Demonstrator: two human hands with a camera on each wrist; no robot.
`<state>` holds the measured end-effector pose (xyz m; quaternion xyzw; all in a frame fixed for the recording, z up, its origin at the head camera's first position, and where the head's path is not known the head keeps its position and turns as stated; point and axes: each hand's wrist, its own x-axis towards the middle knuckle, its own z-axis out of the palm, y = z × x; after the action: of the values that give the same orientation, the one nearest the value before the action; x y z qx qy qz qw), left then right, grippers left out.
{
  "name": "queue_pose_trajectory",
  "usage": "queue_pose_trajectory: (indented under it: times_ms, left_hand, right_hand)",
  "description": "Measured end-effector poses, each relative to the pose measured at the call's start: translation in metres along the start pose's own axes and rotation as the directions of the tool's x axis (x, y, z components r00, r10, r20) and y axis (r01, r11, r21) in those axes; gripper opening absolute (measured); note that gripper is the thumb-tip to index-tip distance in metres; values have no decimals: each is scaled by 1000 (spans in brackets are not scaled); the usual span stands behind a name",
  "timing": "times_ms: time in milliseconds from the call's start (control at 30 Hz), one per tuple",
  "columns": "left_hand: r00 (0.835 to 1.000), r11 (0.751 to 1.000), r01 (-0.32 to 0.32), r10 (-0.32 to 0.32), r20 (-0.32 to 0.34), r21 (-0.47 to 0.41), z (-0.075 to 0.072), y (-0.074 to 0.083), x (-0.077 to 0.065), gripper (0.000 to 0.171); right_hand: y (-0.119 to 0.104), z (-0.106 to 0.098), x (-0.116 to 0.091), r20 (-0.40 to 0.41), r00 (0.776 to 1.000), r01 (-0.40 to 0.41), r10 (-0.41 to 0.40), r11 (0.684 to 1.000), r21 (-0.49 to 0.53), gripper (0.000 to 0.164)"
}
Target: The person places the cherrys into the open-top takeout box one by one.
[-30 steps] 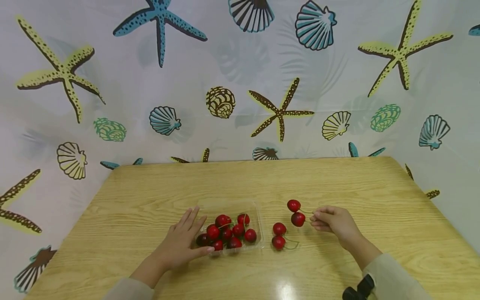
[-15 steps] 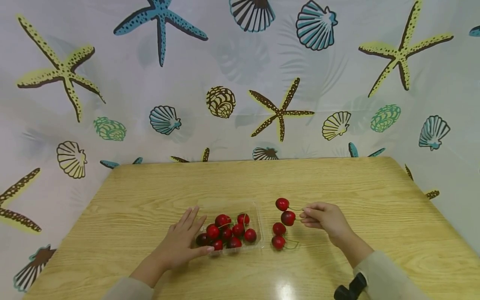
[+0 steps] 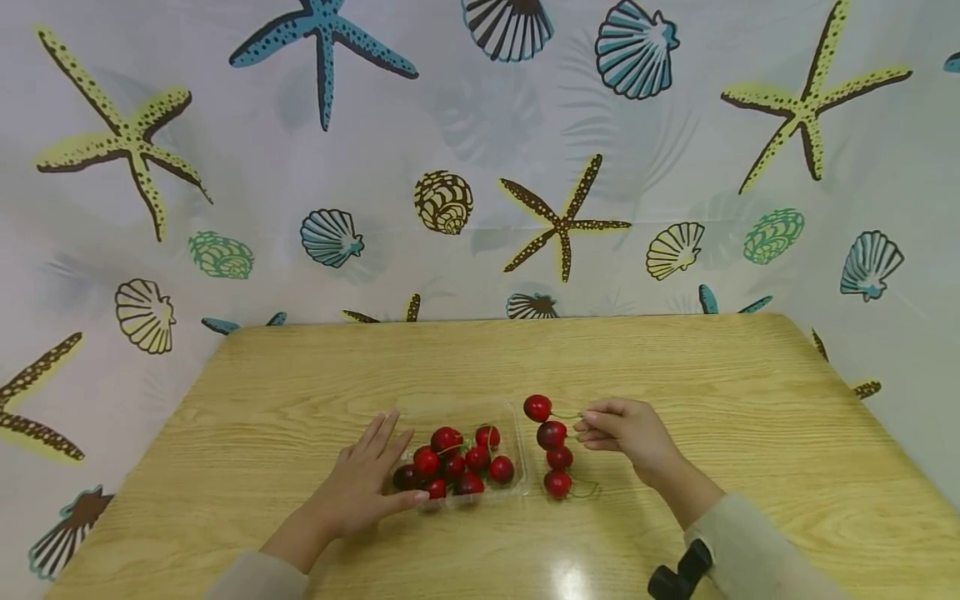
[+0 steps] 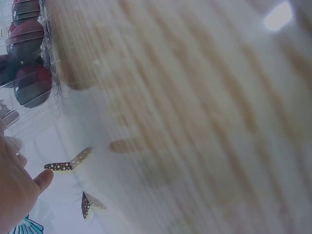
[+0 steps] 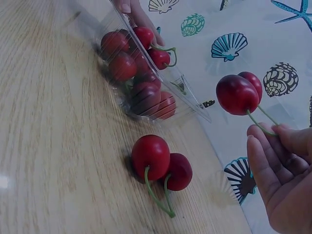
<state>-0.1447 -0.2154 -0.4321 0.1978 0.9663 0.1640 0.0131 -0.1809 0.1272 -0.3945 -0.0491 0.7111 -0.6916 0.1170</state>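
A clear plastic box (image 3: 517, 417) holding several red cherries (image 3: 477, 457) stands at the middle of the table. My left hand (image 3: 367, 483) rests with spread, straight fingers on the box's left side. Between thumb and fingertips, my right hand (image 3: 626, 437) pinches the green stems of a pair of cherries (image 5: 237, 95). The pair hangs in the air just right of the box. Another pair of cherries (image 5: 151, 157), stems joined, lies on the table beside the box. In the left wrist view the left hand (image 4: 19, 190) is only partly seen.
The wooden table (image 3: 337, 367) reaches back to a white cloth (image 3: 390, 108) printed with starfish and shells. A dark strapped device (image 3: 681, 573) sits at the right sleeve. Light glares off the table's front.
My right hand has moved left with the held pair of cherries, bringing it closer to the box and above the pair on the table. The left hand has stayed in place.
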Motion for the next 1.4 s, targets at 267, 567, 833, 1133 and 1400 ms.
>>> queue_pose_trajectory:
  times_ms: [267,567,833,1133,1400]
  left_hand:
    - [1000,1000,8,-8,11,-15,0,-1,0,86]
    - [1000,1000,10,-10,9,-16,-1,0,0,85]
    - [1000,1000,6,-6,10,-10,-2,1,0,85]
    - [1000,1000,2,-2,0,-10,-2,1,-1,85]
    - [1000,1000,-5,5,-6,-9,0,-2,-1,85]
  right_hand:
    - [1,9,7,37,999,10,-10,1000,4,26]
    - [3,21,13,90,996,25,-28,999,31,27]
    - [3,37,16,127,991,37,-39,999,21,25]
    - [5,50,19,180,983,25,-24,1000,-3,20]
    - [6,61,24,232,972,40,-26,998,-57,24]
